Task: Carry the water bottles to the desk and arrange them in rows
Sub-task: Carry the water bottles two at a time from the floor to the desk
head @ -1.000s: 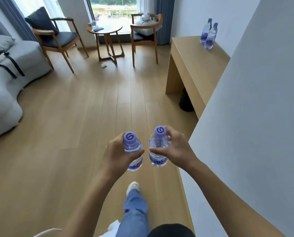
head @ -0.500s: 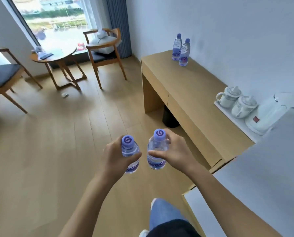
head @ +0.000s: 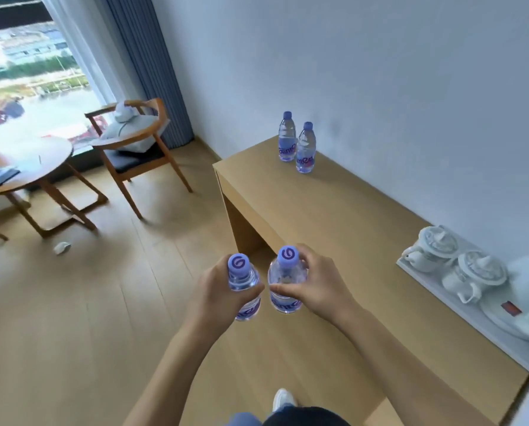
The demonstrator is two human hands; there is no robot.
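Note:
My left hand (head: pixel 218 292) grips a clear water bottle with a purple cap (head: pixel 241 276), held upright in front of me. My right hand (head: pixel 317 282) grips a second, identical bottle (head: pixel 284 273) right beside it; the two bottles nearly touch. Both are held over the front edge of the long wooden desk (head: pixel 334 216). Two more bottles stand upright at the desk's far end near the wall: one behind (head: pixel 287 137), one slightly nearer (head: pixel 305 148), close together.
A white tray (head: pixel 460 312) with two lidded cups and a white kettle sits on the desk's right part. To the left stand a wooden chair (head: pixel 137 149) with a cushion and a round table (head: pixel 26 170) by the window. A small white object (head: pixel 61 248) lies on the floor.
I have walked up to the desk and turned right; the desk, far bottles and tray now look much closer. Both hands keep the same grip on their bottles.

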